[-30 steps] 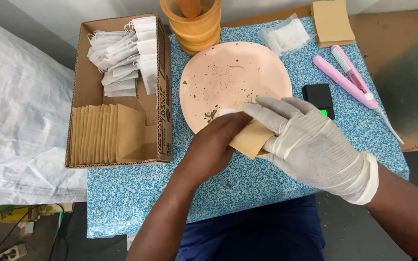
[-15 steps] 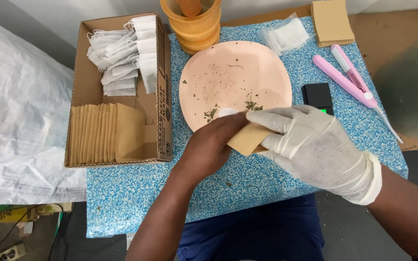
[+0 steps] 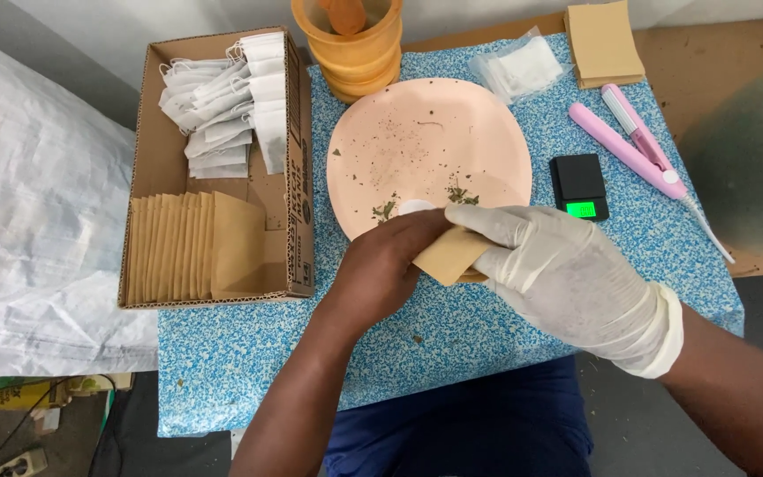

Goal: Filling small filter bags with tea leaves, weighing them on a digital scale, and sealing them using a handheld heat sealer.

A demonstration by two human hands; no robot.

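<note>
We're holding a small brown paper envelope (image 3: 449, 254) w/ both hands, just below the pink plate (image 3: 417, 124) over the blue speckled table (image 3: 249, 353). Our bare left hand (image 3: 381, 265) is curling its fingers around the envelope's left edge; our gloved right hand (image 3: 558, 274) is pinching its top-right side, thumb and fingers pressing together. A cardboard box (image 3: 298, 168) w/ more envelopes is sitting at left.

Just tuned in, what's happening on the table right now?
A person holds a small brown paper envelope between the bare left hand and the gloved right hand, just below a pink plate flecked with dried herb bits. A small scale sits to the right, and a cardboard box of envelopes and white bags to the left.
</note>
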